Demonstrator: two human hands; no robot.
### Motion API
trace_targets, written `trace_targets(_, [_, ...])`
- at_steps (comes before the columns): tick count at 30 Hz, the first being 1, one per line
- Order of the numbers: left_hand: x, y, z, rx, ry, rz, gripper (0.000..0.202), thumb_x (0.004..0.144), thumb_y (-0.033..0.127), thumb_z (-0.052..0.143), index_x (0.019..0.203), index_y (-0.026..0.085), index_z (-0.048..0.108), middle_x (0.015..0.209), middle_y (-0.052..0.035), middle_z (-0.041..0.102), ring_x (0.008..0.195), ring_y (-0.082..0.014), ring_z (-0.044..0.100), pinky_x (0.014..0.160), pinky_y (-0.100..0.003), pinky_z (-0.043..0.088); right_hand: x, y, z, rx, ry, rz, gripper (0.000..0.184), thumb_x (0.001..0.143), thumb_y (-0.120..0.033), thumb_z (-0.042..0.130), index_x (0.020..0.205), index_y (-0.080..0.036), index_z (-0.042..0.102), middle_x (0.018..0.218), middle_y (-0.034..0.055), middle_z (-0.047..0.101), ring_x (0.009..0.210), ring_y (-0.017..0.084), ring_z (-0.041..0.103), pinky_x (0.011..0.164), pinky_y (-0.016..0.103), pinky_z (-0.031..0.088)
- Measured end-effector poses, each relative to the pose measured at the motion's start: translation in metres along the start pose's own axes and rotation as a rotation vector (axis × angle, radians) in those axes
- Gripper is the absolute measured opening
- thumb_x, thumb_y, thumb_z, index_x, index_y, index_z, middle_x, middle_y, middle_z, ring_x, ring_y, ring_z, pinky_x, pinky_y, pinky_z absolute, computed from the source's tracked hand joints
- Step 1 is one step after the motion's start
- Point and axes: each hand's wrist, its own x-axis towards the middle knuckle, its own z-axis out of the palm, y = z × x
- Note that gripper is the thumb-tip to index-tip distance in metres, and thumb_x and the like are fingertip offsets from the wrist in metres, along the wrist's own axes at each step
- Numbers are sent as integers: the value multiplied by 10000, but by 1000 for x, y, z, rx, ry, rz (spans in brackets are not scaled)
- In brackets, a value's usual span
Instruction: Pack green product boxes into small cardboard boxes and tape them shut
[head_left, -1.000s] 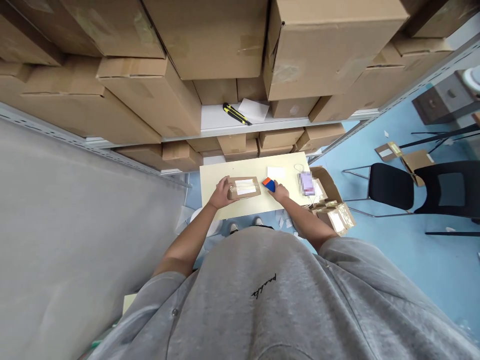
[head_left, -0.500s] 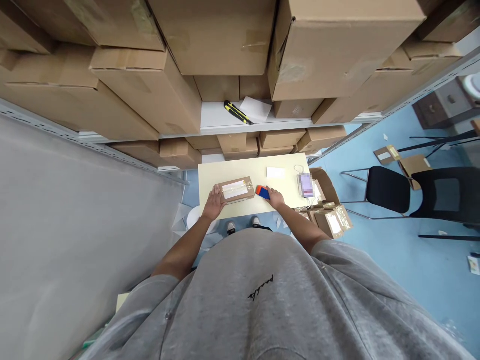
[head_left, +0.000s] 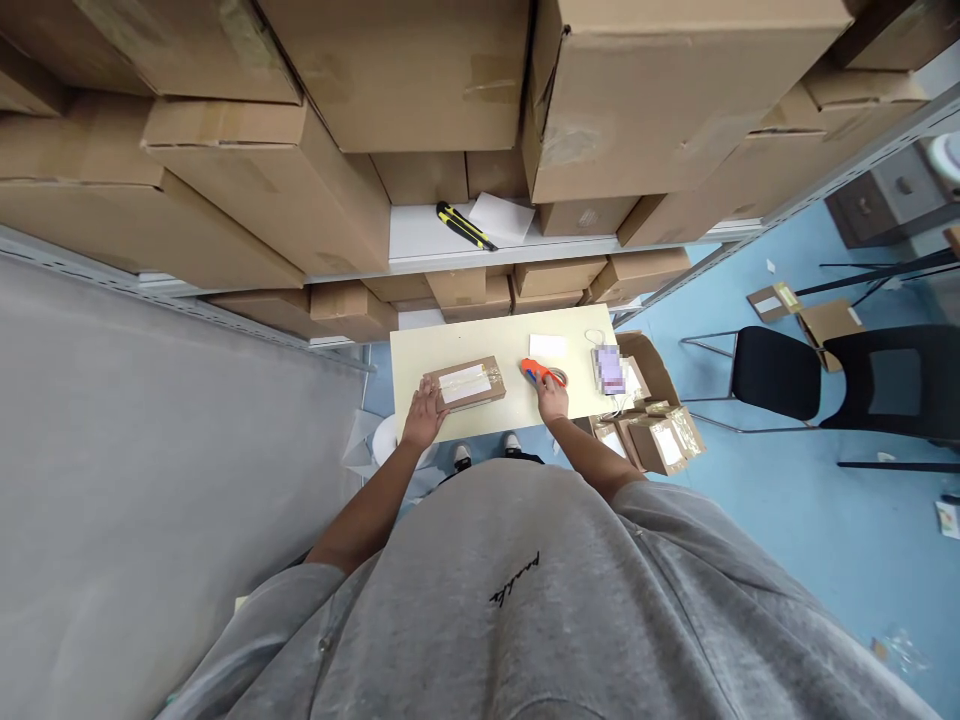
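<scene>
A taped cardboard box (head_left: pixel 491 378) with a white label lies on the pale table (head_left: pixel 480 345). My left hand (head_left: pixel 424 412) grips its left end, fingers over the top edge and side. To the right of the box, my right hand (head_left: pixel 553 398) is closed around an orange and blue tape dispenser (head_left: pixel 532 368). The dispenser lies on its side at the tabletop, its tape roll partly showing by my fingers. A gap of bare table separates it from the box. Just beyond the dispenser is a white paper slip (head_left: pixel 547 345).
A phone-like device (head_left: pixel 610 369), partly blurred, lies at the table's right end. Beside the table, an open carton (head_left: pixel 649 362) stands near several labelled parcels (head_left: pixel 658 445). Shelves of cardboard boxes rise ahead, with a yellow-black utility knife (head_left: pixel 465 226). A black chair (head_left: pixel 776 375) stands right.
My right hand has turned the tape dispenser over, so its orange side and tape roll now show, slightly farther from the box. My left hand stays on the box.
</scene>
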Motion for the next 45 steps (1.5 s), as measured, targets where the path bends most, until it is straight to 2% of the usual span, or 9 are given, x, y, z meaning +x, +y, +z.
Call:
trace_targets(7, [-3, 10, -8, 55, -26, -25, 711, 1022, 498, 439, 1583, 70, 352, 1737, -248, 213, 1645, -343, 111, 1312, -624, 180, -17, 3, 7, 30, -104, -52, 698, 1037, -264, 445, 1704, -265, 239, 1485, 149, 558, 1257, 294, 587, 1040, 385, 490])
trace_targets(13, [16, 39, -13, 47, 113, -71, 578, 1026, 479, 460, 1512, 166, 459, 1719, -207, 296, 1627, -368, 202, 1299, -695, 95, 8, 23, -16, 131, 61, 21, 661, 1067, -355, 383, 1695, -187, 264, 1399, 184, 588, 1281, 329, 530, 1086, 412, 442])
trace_targets(16, [44, 70, -11, 60, 121, -11, 485, 1044, 405, 445, 1474, 188, 505, 1700, -179, 353, 1604, -350, 274, 1292, -656, 184, 47, 43, -34, 140, 118, 133, 729, 1028, -278, 432, 1710, -198, 187, 1551, 177, 478, 1381, 317, 465, 1116, 418, 419])
trace_targets(21, [116, 137, 14, 89, -64, 164, 485, 1037, 260, 417, 1509, 203, 515, 1643, -135, 466, 1522, -308, 425, 1234, -543, 346, 112, 64, -44, 32, -79, 40, 887, 934, -274, 621, 1702, -248, 178, 1774, 110, 156, 1615, 303, 145, 1243, 483, 292])
trace_targets(27, [211, 189, 78, 185, -356, 155, 628, 939, 108, 501, 1566, 94, 473, 1672, -198, 401, 1531, -330, 412, 1200, -501, 398, 147, 75, -27, 33, -153, 58, 875, 942, -260, 630, 1696, -253, 186, 1754, 117, 228, 1603, 295, 179, 1213, 477, 356])
trace_targets(31, [249, 193, 117, 241, -516, 150, 683, 899, 19, 489, 1575, 108, 464, 1698, -194, 354, 1581, -305, 337, 1222, -496, 374, 154, 83, -16, 78, -91, 9, 803, 944, -263, 642, 1666, -244, 291, 1674, 127, 366, 1511, 314, 296, 1130, 433, 460])
trace_targets(34, [261, 189, 135, 254, -517, 154, 659, 913, 49, 512, 1566, 138, 479, 1679, -193, 391, 1548, -321, 383, 1178, -514, 414, 155, 82, -10, 94, -84, -48, 769, 953, -327, 674, 1643, -244, 345, 1642, 124, 389, 1467, 328, 321, 1105, 425, 478])
trace_targets(40, [269, 179, 145, 247, -431, 189, 464, 978, 96, 449, 1405, 118, 631, 1384, -229, 639, 1312, -335, 568, 1066, -508, 475, 155, 78, -4, 138, -44, -122, 784, 934, -380, 729, 1631, -277, 385, 1600, 107, 436, 1434, 339, 337, 1107, 438, 467])
trace_targets(45, [266, 172, 146, 287, -494, 285, 482, 930, 48, 470, 1375, 38, 658, 1501, -295, 550, 1366, -362, 546, 1123, -507, 427, 156, 82, -8, 143, -59, -155, 762, 935, -399, 726, 1617, -254, 417, 1604, 113, 445, 1422, 342, 354, 1110, 446, 456])
